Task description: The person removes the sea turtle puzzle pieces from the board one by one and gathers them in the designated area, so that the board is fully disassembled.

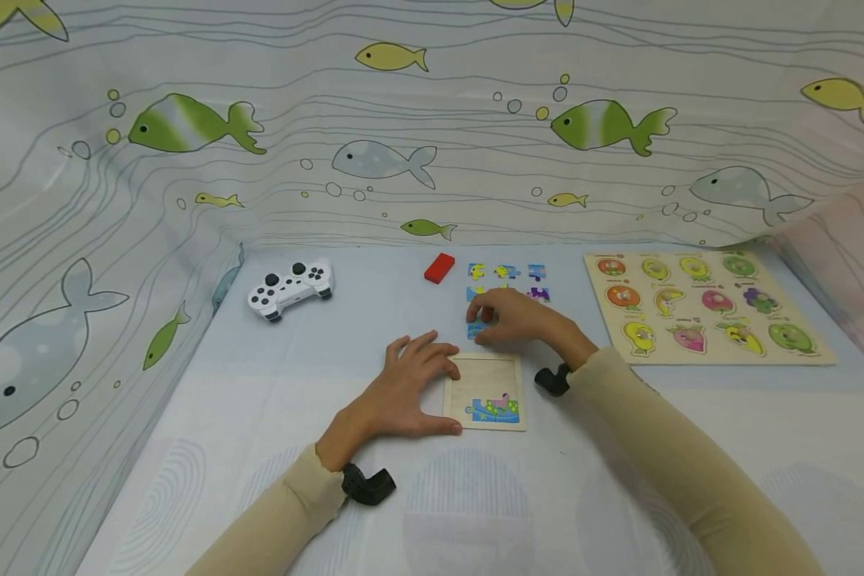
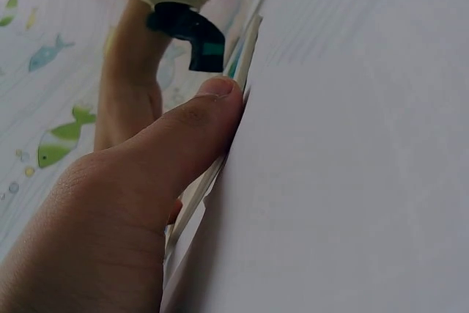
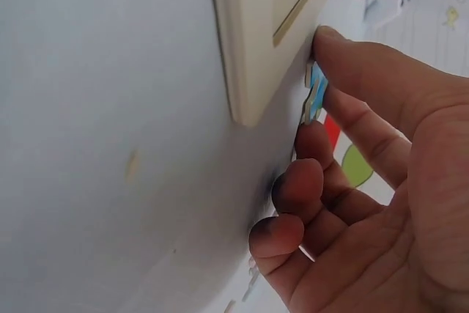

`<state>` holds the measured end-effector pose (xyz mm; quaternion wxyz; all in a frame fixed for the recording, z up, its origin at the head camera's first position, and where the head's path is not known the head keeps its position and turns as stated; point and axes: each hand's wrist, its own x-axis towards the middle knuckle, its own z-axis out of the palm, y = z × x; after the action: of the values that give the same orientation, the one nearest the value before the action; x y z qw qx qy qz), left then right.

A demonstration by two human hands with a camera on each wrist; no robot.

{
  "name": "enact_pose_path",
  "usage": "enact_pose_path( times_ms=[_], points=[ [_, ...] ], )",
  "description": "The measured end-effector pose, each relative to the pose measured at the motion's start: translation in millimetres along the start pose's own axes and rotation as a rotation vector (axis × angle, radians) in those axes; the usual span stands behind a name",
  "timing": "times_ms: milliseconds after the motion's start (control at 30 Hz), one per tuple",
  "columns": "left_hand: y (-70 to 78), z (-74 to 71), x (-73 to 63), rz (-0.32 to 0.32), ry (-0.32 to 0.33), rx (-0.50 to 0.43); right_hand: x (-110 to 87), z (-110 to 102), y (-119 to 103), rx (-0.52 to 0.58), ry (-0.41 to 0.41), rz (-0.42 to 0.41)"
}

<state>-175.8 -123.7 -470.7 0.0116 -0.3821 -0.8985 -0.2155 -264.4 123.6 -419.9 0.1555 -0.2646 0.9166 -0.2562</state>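
My left hand [image 1: 406, 392] spans the left side of a small square wooden puzzle tray [image 1: 481, 370], index finger at its upper left and thumb at its lower left corner. In the left wrist view the thumb [image 2: 194, 126] presses against the tray's edge. Joined puzzle pieces [image 1: 495, 411], blue, green and pink, fill the tray's lower right part. Just beyond the tray, my right hand [image 1: 514, 314] is low over the loose pieces. Its thumb and index finger pinch a blue puzzle piece [image 3: 316, 94] near the table, while the other fingers curl beside it.
Several loose puzzle pieces [image 1: 537, 272] lie in rows behind the right hand, partly hidden by it. A red block [image 1: 439, 268] sits to their left. Farther left lies a white game controller [image 1: 291, 290]. A wooden fruit puzzle board [image 1: 655, 308] occupies the right.
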Motion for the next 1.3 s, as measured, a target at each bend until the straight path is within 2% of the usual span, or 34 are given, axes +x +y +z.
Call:
enact_pose_path(
  times_ms=[933,1067,1200,1300],
  points=[
    [-1.4,3.8,0.4,0.0,0.001,0.011,3.5,0,3,0.0,0.051,0.019],
    [-1.6,4.9,0.9,0.002,-0.002,0.01,-2.8,-2,5,0.013,0.084,0.016],
    [-1.2,3.8,1.4,0.003,0.002,0.02,-15.6,-4,9,0.046,0.134,-0.015],
    [-0.9,1.3,0.9,0.0,0.005,0.024,-25.7,-3,12,0.086,0.14,-0.043]
  ],
)
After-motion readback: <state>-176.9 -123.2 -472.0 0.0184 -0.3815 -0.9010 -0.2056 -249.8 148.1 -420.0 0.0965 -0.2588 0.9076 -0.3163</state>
